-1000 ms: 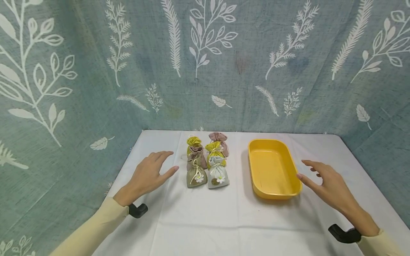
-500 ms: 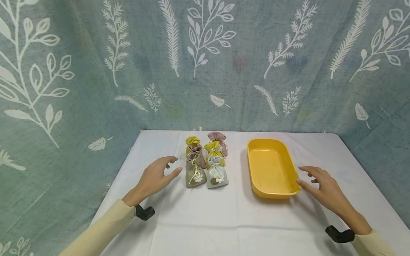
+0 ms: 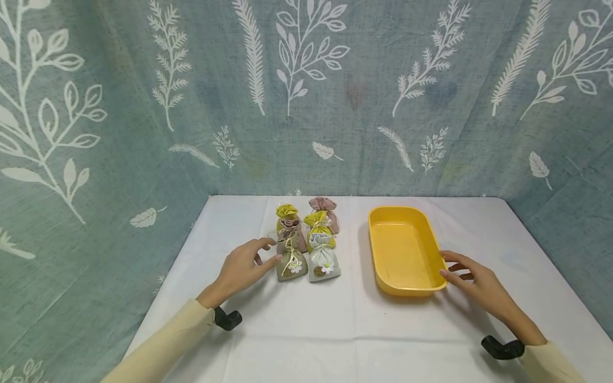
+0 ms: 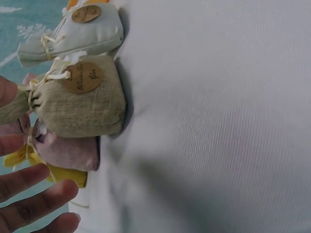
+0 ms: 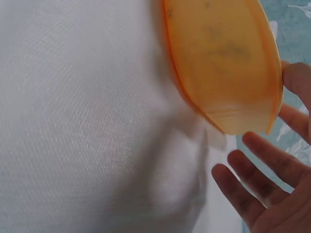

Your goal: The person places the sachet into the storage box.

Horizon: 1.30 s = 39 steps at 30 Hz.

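In the head view several small drawstring pouches stand in two columns on the white cloth. An olive pouch (image 3: 291, 266) with a white flower is front left, a pale grey pouch (image 3: 324, 266) front right. My left hand (image 3: 245, 267) is beside the olive pouch, thumb and index finger apart near its tied neck; whether they touch it I cannot tell. In the left wrist view the olive pouch (image 4: 82, 104) bears a round brown tag. My right hand (image 3: 476, 284) is at the right rim of a yellow tray (image 3: 399, 290), thumb at the edge, other fingers spread (image 5: 257, 194).
Behind the front pouches stand mauve pouches (image 3: 329, 213) and yellow pouches (image 3: 318, 219). A patterned teal curtain (image 3: 354, 159) hangs behind and beside the white-covered table (image 3: 306, 330). The tray has only bare floor inside.
My left hand has moved right, up to the olive pouch. My right hand has shifted slightly left, to the tray's rim. Pouches and tray keep their places on the table.
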### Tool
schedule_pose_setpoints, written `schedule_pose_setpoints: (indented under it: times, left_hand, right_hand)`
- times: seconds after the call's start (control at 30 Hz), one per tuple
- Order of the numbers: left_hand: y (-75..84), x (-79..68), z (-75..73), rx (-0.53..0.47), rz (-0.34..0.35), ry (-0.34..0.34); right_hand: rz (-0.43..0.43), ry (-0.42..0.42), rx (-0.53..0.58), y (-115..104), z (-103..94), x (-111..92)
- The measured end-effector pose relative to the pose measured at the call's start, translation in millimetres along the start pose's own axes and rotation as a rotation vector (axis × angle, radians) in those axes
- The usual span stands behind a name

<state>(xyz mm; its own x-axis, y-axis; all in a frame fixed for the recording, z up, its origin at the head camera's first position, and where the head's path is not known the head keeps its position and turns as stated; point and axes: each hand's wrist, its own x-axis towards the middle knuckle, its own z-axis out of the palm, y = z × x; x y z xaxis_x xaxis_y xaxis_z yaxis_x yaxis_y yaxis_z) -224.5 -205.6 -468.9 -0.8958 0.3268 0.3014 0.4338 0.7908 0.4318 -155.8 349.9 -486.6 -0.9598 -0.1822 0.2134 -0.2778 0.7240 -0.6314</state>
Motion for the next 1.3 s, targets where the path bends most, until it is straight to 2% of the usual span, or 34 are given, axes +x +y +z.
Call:
schedule_pose_setpoints:
  times: [0.2,0.33,0.47,0.57,0.83,1.0,1.3]
  left_hand:
    - [-0.1,1.6,7.4,-0.050,-0.040,-0.022]
    - [-0.5,3.9,11.5,-0.087,-0.059,-0.032]
    - [0.8,7.0,14.2,-0.136,-0.073,-0.048]
    - [2.3,9.2,15.9,-0.179,-0.087,-0.058]
    - [0.0,14.0,24.7,-0.217,-0.095,-0.080]
    - [0.9,18.2,28.5,-0.228,-0.084,-0.074]
    - [0.6,24.2,31.0,-0.282,-0.122,-0.072]
  right_hand:
    - [0.092,-0.097,0.107,6,1.2,-1]
    - [0.144,-0.157,0.234,6,1.8,-1]
    - [0.182,-0.186,0.370,6,2.6,0]
    - [0.196,-0.196,0.425,8,3.7,0]
    - [0.195,-0.190,0.499,15,9.1,1]
    - [0.197,-0.182,0.509,18,10.8,2]
    - [0.217,-0.188,0.523,22,10.7,2]
